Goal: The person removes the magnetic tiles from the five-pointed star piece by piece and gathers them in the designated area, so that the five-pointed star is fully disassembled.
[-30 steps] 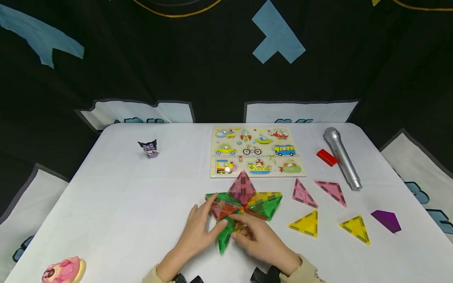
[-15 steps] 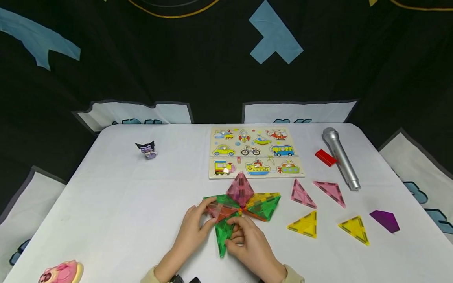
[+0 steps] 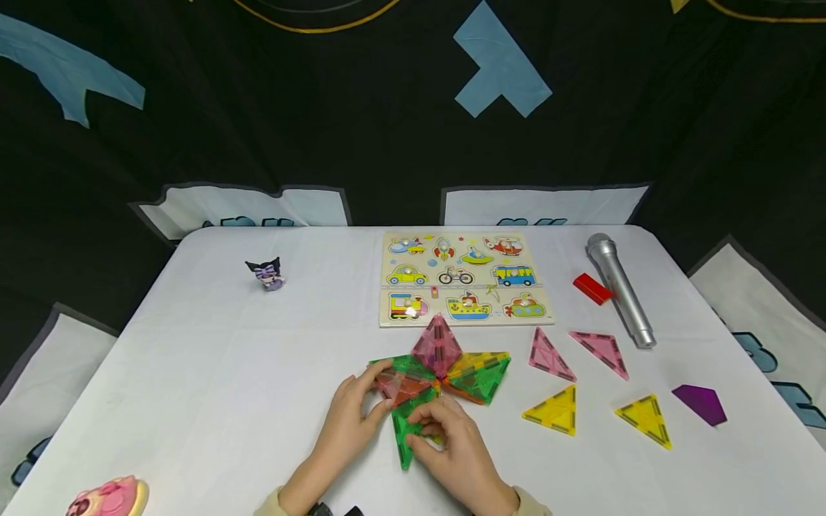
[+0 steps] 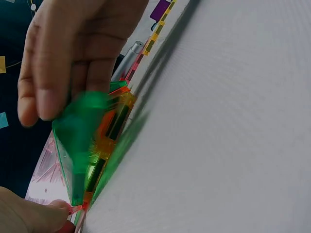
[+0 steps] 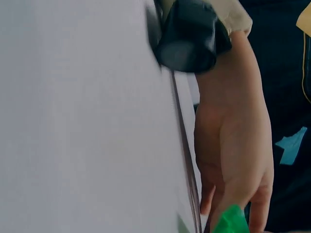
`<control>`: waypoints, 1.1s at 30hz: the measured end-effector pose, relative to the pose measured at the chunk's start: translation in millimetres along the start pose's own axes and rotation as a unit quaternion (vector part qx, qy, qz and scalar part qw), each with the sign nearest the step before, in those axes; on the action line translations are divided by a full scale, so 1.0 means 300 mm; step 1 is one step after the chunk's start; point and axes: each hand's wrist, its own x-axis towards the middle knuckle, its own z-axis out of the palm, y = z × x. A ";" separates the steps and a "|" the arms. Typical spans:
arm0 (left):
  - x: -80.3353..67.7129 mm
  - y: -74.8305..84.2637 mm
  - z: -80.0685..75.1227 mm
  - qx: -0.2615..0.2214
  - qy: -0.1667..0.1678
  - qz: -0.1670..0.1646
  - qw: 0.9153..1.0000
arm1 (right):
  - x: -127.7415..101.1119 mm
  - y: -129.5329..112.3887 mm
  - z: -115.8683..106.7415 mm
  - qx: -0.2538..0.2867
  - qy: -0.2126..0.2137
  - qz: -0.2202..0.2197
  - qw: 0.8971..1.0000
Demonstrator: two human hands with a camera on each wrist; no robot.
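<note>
A flat star of translucent magnetic tiles (image 3: 480, 373) lies on the white table (image 3: 213, 373), with a pink pyramid (image 3: 439, 347) standing at its middle. My left hand (image 3: 377, 390) pinches the red triangle tile (image 3: 403, 387) on the star's left arm. My right hand (image 3: 419, 430) curls over the green triangle tile (image 3: 405, 437) at the star's near arm and grips it. In the left wrist view, fingers (image 4: 53, 92) hold the green tile (image 4: 80, 145) tilted up off the table. The right wrist view shows only a corner of the green tile (image 5: 231, 221) below the left hand (image 5: 238, 160).
To the right lie loose pink triangles (image 3: 548, 355) (image 3: 600, 350), yellow triangles (image 3: 555, 410) (image 3: 645, 419) and a purple piece (image 3: 700, 403). A vehicle puzzle board (image 3: 461, 278) sits behind the star. A silver microphone (image 3: 619, 287), red block (image 3: 592, 288), small figurine (image 3: 266, 273) and pink toy (image 3: 106, 496) stand around.
My right hand has slid left and curled tighter round the green tile. My left fingers have curled onto the red tile. The loose tiles have not moved.
</note>
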 end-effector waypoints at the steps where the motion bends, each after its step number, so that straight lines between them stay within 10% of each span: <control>1: 0.000 -0.001 0.000 0.000 -0.001 0.000 1.000 | 0.000 0.004 0.002 0.000 0.003 -0.006 1.000; 18: -0.004 0.004 -0.003 0.006 -0.009 -0.022 1.000 | -0.005 -0.005 -0.014 0.100 -0.028 0.100 0.990; 33: -0.001 0.003 -0.005 0.004 -0.009 -0.019 1.000 | 0.013 0.017 -0.038 0.052 -0.069 0.079 0.993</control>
